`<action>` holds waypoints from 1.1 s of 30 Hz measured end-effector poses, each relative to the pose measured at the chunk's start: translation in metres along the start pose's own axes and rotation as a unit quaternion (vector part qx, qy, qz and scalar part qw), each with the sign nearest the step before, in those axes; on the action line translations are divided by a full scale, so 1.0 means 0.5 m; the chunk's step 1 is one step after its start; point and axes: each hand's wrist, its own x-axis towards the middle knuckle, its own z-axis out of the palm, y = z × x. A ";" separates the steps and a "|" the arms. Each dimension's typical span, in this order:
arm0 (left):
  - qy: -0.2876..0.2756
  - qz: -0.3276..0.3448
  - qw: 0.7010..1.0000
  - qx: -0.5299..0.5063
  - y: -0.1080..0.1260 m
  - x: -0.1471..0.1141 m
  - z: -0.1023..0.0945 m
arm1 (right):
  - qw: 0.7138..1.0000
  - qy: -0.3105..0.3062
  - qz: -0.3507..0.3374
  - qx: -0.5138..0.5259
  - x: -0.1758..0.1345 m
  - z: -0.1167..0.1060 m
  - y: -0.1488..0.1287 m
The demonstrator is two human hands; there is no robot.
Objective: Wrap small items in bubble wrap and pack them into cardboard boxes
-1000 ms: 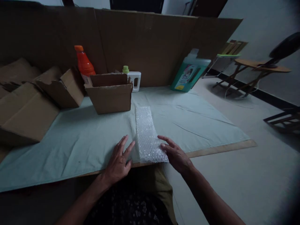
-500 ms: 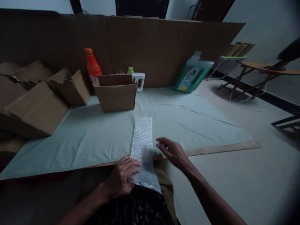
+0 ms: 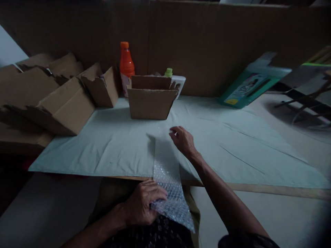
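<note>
My left grip (image 3: 146, 201) clamps the bubble wrap (image 3: 167, 168); my right grip (image 3: 184, 140) is by its far end, pinching or not, I cannot tell.

Bubble wrap strip (image 3: 169, 175): clear to silvery grey, dotted texture. Cloth (image 3: 116, 148): pale mint. Front box (image 3: 150, 105): tan-brown. Back panel (image 3: 207, 48): darker brown. Tall bottle (image 3: 126, 62): orange-red, orange cap (image 3: 124, 44). Small bottle (image 3: 180, 81): white, lime cap (image 3: 168, 72). Jug (image 3: 269, 77): teal, yellow patch (image 3: 231, 101) on label (image 3: 245, 86). Shirt (image 3: 165, 236): black, pale print.

I can't tell whether my right fingers (image 3: 177, 129) touch the bubble wrap (image 3: 167, 172). A box (image 3: 150, 105) partly hides the white bottle (image 3: 179, 80).
</note>
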 end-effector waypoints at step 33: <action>0.081 -0.147 0.949 0.266 -0.028 0.027 -0.062 | 0.981 -0.131 -0.040 0.139 -0.168 0.037 -0.077</action>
